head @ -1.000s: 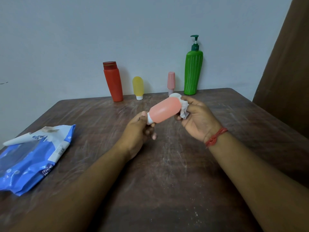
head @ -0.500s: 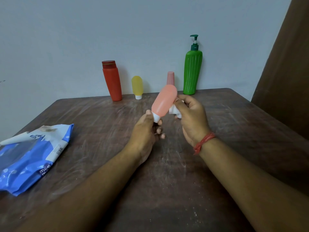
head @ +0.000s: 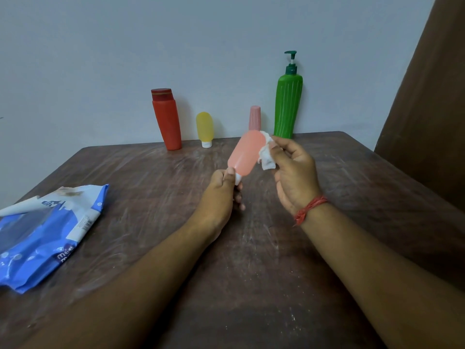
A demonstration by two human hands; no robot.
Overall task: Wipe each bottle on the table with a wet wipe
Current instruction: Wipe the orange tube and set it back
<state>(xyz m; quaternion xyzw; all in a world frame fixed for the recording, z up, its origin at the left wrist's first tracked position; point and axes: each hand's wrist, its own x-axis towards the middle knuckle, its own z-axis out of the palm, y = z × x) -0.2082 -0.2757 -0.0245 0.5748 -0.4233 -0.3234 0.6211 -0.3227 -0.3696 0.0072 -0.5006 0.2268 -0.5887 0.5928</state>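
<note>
My left hand (head: pixel 222 190) pinches the white cap of a salmon-pink squeeze bottle (head: pixel 246 153) and holds it tilted up above the table's middle. My right hand (head: pixel 293 172) holds a crumpled white wet wipe (head: pixel 265 154) against the bottle's right side near its top. At the table's far edge, against the wall, stand a red bottle (head: pixel 167 119), a small yellow bottle (head: pixel 205 128), a small pink bottle (head: pixel 255 117) partly hidden behind the held one, and a tall green pump bottle (head: pixel 288 102).
A blue and white wet-wipe pack (head: pixel 42 233) lies open at the left of the brown wooden table (head: pixel 251 260). A brown curtain (head: pixel 427 96) hangs at the right beyond the table's corner.
The held bottle went from lying nearly level to tilted upright. My right hand with the wipe slid from the bottle's far end to its right side.
</note>
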